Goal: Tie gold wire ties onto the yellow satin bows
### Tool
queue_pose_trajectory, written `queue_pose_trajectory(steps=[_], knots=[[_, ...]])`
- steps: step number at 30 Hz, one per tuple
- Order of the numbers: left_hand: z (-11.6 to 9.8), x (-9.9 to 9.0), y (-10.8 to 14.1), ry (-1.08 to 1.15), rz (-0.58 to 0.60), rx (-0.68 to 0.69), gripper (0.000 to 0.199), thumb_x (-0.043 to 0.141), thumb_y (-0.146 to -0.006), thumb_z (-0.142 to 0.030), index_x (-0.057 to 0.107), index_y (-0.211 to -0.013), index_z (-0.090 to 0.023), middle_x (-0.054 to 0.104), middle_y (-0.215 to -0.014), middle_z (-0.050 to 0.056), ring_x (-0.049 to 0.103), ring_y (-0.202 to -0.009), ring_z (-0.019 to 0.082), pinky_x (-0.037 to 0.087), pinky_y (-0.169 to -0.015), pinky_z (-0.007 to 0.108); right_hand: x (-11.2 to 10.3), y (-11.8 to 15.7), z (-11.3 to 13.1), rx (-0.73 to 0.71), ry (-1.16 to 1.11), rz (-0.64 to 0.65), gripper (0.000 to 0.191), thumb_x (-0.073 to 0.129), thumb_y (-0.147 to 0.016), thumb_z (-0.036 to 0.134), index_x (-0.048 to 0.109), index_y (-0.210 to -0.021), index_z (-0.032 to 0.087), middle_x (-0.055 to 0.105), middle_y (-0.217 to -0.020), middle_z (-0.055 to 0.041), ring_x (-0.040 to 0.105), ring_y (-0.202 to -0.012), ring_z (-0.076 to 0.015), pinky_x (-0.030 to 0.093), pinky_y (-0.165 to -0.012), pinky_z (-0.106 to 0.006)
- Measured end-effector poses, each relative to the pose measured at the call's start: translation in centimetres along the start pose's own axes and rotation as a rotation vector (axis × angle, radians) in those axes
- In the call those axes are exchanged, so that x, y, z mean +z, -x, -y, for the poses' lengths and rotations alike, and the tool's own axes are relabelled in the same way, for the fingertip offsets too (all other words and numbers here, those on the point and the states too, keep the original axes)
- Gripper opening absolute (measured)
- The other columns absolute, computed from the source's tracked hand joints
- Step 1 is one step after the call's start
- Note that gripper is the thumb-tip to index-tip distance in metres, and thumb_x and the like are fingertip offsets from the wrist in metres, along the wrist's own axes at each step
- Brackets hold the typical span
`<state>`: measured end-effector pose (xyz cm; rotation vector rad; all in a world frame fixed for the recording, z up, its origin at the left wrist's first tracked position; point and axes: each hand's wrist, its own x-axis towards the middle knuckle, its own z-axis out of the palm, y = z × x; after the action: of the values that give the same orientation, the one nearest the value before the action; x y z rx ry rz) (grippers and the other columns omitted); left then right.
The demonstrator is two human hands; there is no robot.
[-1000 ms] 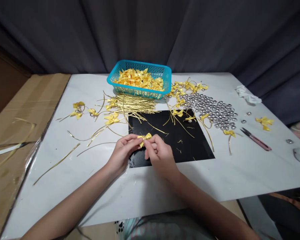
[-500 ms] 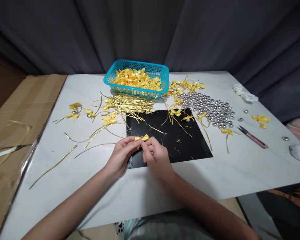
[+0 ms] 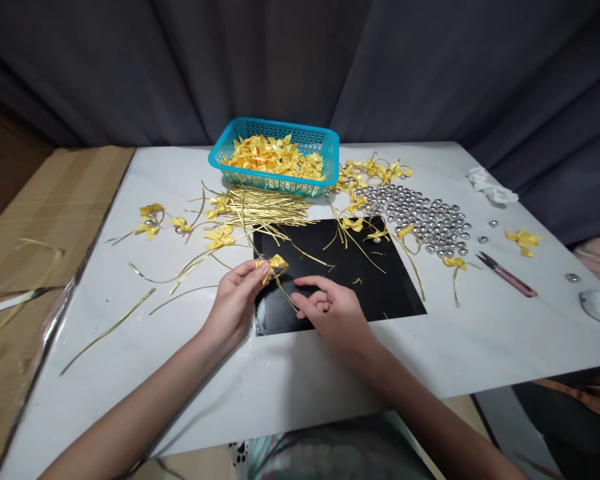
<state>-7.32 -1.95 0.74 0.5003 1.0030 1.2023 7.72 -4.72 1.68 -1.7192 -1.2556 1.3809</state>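
Pinched between the thumb and fingers of my left hand (image 3: 237, 293) is a yellow ribbon bow (image 3: 279, 262), held over the left part of a black mat (image 3: 380, 293). A gold cord (image 3: 283, 291) hangs from the bow towards my right hand (image 3: 337, 308). My right hand is just right of the bow, thumb and forefinger apart, the other fingers curled. The cord's lower end passes close to the right fingertips; whether it touches them is hard to see. Beyond the hands lies a bundle of gold cords (image 3: 270, 208).
A blue basket (image 3: 275, 181) of yellow bows stands at the back. Silver beads (image 3: 430, 220) are heaped to the right, near thread snips (image 3: 507, 273) and a white crumpled cloth (image 3: 491, 187). Corded bows (image 3: 150, 220) lie around. Cardboard (image 3: 87, 193) borders the left side.
My right hand has let go of the bow and moved right and slightly down. My left hand has shifted slightly left with the bow, and its cord now shows.
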Motion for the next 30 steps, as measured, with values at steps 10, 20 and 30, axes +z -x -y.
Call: queue_pose_trajectory(steps=[10,20,30], knots=[[0.1,0.2,0.1,0.043,0.067,-0.077,0.010,0.079,-0.062,-0.018,0.071,-0.068,-0.014,0.069,-0.066,-0.003,0.060,-0.062,0.004,0.047,-0.067,0.011,0.8,-1.2,-1.1,-0.216,0.073,0.002,0.016,0.062,-0.073,0.028,0.070,-0.076,0.014,0.052,-0.058,0.0020,0.033,-0.045,-0.0038,0.027,-0.044,-0.018],[0.5,-0.5,-0.3,-0.073,0.110,0.008,0.008,0.077,-0.067,-0.020,0.072,-0.071,-0.015,0.072,-0.070,-0.001,0.062,-0.067,0.006,0.047,-0.070,0.012,-2.7,-0.3,0.8,-0.169,-0.138,0.066,0.022,0.056,-0.081,0.035,0.059,-0.081,0.014,0.063,-0.080,-0.0036,0.030,-0.036,0.0002,0.019,-0.033,-0.018],[0.3,-0.4,-0.1,-0.077,0.157,-0.022,0.011,0.077,-0.066,-0.023,0.071,-0.071,-0.015,0.070,-0.068,0.000,0.059,-0.062,0.007,0.046,-0.063,0.015,0.6,-1.6,1.8,0.169,-0.342,0.286,0.012,0.063,-0.077,0.018,0.060,-0.086,0.012,0.057,-0.055,0.0048,0.030,-0.026,0.0016,0.021,-0.026,-0.013]])
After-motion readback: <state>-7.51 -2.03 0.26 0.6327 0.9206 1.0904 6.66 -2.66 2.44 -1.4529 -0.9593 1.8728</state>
